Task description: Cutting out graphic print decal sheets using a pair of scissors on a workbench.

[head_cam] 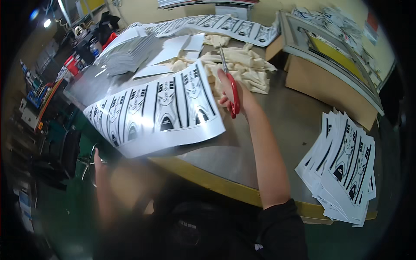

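My right hand [239, 94] holds scissors [234, 94] with red handles, their metal blades pointing away from me. Just left of that hand, a white sheet [152, 112] printed with repeated black designs curves over the table's front-left edge. The sheet's right edge lies close to my curled fingers; whether they touch it I cannot tell. Below the sheet's left edge is my left hand [99, 159], beyond the table edge. It looks apart from the sheet, with a thumb pointing up and the other fingers not clearly visible.
Cream cloth gloves [243, 61] lie piled behind the scissors. A thick stack of white sheets [130, 52] stands far left, and a long printed strip [224, 24] runs along the back. Cut printed pieces [344, 169] overhang the front right, near a cardboard box [328, 87] under a frame [334, 52].
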Action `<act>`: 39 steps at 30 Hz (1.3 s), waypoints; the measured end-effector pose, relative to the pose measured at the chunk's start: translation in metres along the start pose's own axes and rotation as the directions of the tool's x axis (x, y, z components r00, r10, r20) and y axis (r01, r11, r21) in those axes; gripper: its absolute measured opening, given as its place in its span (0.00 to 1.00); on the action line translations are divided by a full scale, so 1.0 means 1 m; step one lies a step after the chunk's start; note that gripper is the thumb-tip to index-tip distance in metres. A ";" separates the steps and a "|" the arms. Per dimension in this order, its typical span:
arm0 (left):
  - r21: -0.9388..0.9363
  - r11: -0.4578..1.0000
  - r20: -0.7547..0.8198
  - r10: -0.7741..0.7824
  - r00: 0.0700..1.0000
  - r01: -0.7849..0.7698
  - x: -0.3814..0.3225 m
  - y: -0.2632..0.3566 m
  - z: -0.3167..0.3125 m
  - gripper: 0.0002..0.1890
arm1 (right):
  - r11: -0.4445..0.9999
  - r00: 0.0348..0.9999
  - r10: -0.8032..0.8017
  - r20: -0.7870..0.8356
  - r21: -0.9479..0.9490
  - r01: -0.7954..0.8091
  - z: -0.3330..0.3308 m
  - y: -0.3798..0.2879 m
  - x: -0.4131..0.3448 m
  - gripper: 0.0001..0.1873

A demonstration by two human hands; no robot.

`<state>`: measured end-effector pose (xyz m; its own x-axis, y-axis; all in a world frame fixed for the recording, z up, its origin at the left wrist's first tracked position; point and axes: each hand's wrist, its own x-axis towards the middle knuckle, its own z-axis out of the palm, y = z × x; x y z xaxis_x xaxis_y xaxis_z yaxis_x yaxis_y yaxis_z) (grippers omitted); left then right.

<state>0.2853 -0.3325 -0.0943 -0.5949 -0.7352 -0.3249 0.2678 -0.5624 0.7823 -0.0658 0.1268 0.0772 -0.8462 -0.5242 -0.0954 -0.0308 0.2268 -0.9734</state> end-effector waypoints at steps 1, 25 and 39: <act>-0.085 0.947 0.000 -0.312 0.950 0.310 -0.004 -0.016 0.017 0.44 | 1.000 0.999 0.019 -0.027 -0.010 -0.020 0.000 0.032 0.016 0.37; -0.125 0.949 -0.157 0.269 0.950 -0.290 -0.110 -0.105 0.116 0.23 | 0.912 0.809 -0.309 -0.499 -0.396 0.104 -0.120 0.026 -0.013 0.16; 0.115 0.937 0.492 -0.342 0.801 0.329 -0.185 -0.160 0.168 0.28 | 0.966 0.999 -0.045 0.030 0.257 0.035 -0.009 -0.028 -0.174 0.43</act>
<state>0.2255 -0.0428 -0.0699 -0.9406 -0.2106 -0.2662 -0.0319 -0.7258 0.6871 0.0775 0.2185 0.1229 -0.8274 -0.5586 -0.0581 0.0770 -0.0103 -0.9970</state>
